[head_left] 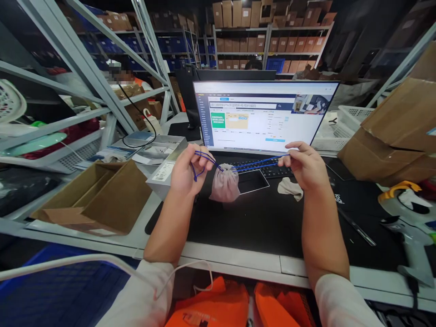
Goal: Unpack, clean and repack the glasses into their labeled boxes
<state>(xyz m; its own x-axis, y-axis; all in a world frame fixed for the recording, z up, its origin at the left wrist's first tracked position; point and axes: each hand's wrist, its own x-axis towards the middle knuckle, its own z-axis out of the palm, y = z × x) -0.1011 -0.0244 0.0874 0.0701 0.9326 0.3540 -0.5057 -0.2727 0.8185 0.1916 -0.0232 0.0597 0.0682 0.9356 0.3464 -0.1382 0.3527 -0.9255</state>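
A small pinkish-grey drawstring pouch (225, 182) hangs above the black desk mat (259, 218), held up by its blue cords (259, 162). My left hand (185, 170) is closed on the cord loop at the pouch's left. My right hand (304, 165) pinches the cords on the right, pulled out taut. The pouch's mouth is gathered shut between the two hands. A second small beige cloth piece (289, 187) lies on the mat just below my right hand.
A lit monitor (262, 116) and black keyboard (269, 169) stand behind the hands. An open cardboard box (98, 197) lies at left, a larger one (398, 131) at right. A handheld scanner (408, 213) rests far right. Metal shelving (78, 68) rises at left.
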